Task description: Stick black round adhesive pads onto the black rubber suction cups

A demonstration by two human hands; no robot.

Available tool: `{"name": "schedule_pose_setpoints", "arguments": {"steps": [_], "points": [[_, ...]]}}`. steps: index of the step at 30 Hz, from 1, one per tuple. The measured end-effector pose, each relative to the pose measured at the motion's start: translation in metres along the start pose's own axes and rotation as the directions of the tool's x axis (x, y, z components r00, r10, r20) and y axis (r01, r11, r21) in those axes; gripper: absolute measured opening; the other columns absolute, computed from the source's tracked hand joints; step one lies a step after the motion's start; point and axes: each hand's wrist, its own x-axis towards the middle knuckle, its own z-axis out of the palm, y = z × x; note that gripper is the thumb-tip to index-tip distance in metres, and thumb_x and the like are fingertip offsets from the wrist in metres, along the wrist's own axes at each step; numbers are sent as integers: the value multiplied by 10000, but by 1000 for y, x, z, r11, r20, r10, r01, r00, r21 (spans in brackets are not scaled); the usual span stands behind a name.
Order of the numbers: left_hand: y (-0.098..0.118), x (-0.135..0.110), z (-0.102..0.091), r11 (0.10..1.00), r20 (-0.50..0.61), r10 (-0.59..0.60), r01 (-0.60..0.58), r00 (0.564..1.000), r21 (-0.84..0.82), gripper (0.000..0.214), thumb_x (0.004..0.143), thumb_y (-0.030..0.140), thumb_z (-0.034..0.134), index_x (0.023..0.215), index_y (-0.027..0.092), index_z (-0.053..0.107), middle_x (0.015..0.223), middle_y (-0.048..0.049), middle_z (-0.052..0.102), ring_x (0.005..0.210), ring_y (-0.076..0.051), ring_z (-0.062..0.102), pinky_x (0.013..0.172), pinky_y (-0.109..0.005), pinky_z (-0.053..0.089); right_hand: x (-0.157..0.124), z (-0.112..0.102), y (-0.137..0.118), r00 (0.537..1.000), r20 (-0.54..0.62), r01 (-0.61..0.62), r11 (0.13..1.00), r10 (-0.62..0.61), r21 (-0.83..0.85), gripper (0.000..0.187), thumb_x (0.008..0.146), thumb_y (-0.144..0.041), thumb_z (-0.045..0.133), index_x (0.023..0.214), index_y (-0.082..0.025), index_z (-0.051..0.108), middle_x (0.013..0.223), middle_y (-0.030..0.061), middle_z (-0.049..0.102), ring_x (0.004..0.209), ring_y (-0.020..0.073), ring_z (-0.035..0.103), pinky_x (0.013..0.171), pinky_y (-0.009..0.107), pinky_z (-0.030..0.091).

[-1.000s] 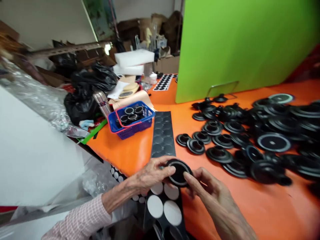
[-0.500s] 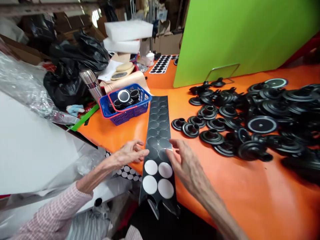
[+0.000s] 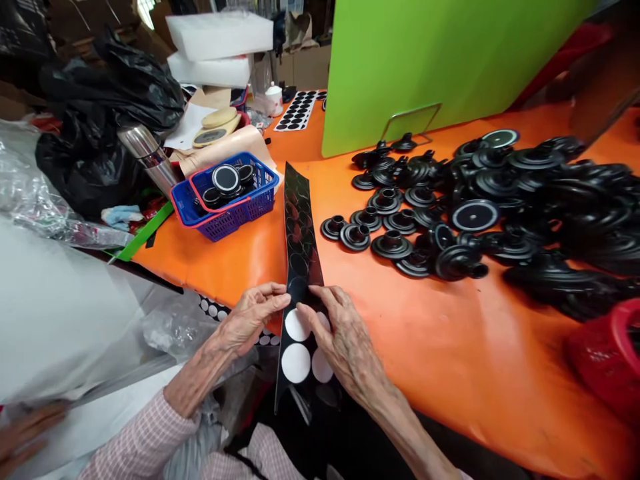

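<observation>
A long black sticker sheet [image 3: 298, 227] lies on the orange table [image 3: 450, 360], its near end hanging over the edge with white round gaps where discs are gone. My left hand [image 3: 253, 315] pinches the sheet's left edge, and the sheet is lifted and tilted there. My right hand [image 3: 340, 337] rests on the sheet beside it, fingertips pressed on a black disc. A blue basket [image 3: 225, 195] with finished black parts stands behind the sheet. A heap of black round parts [image 3: 480, 207] covers the table to the right.
A green board [image 3: 425, 60] stands upright at the back. White foam blocks [image 3: 215, 47], black bags [image 3: 100, 113], a metal flask [image 3: 150, 157] and another sticker sheet [image 3: 296, 110] lie at back left. Clear plastic wrap [image 3: 60, 267] is on the left, a red object [image 3: 607, 353] at right.
One second ago both hands held a round black part; it is no longer in them. Both hands moved down onto the sticker sheet, whose left edge is now raised. The camera view has shifted.
</observation>
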Motion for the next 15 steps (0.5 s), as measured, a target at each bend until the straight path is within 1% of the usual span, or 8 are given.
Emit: {"name": "schedule_pose_setpoints", "arguments": {"steps": [3,6,9,11,12,13,15], "points": [[-3,4,1,1000,35,-4,4,999,-2,237,658,279,826,774,125,689,715,7,645,664,-75,559,672,-203,429,2,3,-2,997,-39,59,993,-63,-105,281,913,-386,545,1087,-175,610,993,114,630,929,265,598,786,426,515],[-2,7,4,999,28,21,-22,999,31,263,640,305,835,769,127,689,722,8,645,676,-75,547,685,-202,422,2,6,-1,981,-66,164,957,-185,-240,240,951,-330,487,1083,-175,615,965,103,645,896,247,599,762,387,501],[0,5,6,989,-7,76,-75,997,127,286,642,347,819,774,136,678,744,7,638,712,-88,548,712,-210,423,3,4,1,956,-106,226,915,-275,-333,234,978,-261,421,1041,-178,630,938,93,672,852,233,607,751,369,485],[1,2,6,961,-30,112,-100,993,258,291,676,389,775,783,142,664,761,-3,628,729,-109,551,719,-234,433,3,0,4,944,-170,218,919,-284,-327,242,982,-207,394,1002,-180,633,910,84,683,822,217,618,747,352,482],[2,1,6,925,-57,145,-115,988,362,295,696,405,748,802,145,659,774,-8,619,736,-121,551,720,-249,437,3,-3,6,939,-204,206,929,-277,-308,241,981,-187,387,983,-178,628,886,78,681,803,206,622,735,337,484],[3,-1,6,864,-100,203,-130,974,487,306,712,421,724,832,149,652,788,-11,604,742,-131,545,718,-263,439,3,-6,7,935,-230,198,937,-268,-289,235,980,-173,386,969,-174,621,860,73,674,780,194,623,714,319,488],[6,-3,7,685,-176,358,-130,917,717,328,744,466,679,860,165,617,777,-1,549,723,-140,513,692,-279,430,0,-11,7,924,-263,207,941,-278,-268,210,978,-156,395,972,-159,604,833,69,654,737,173,620,659,281,494]]}}
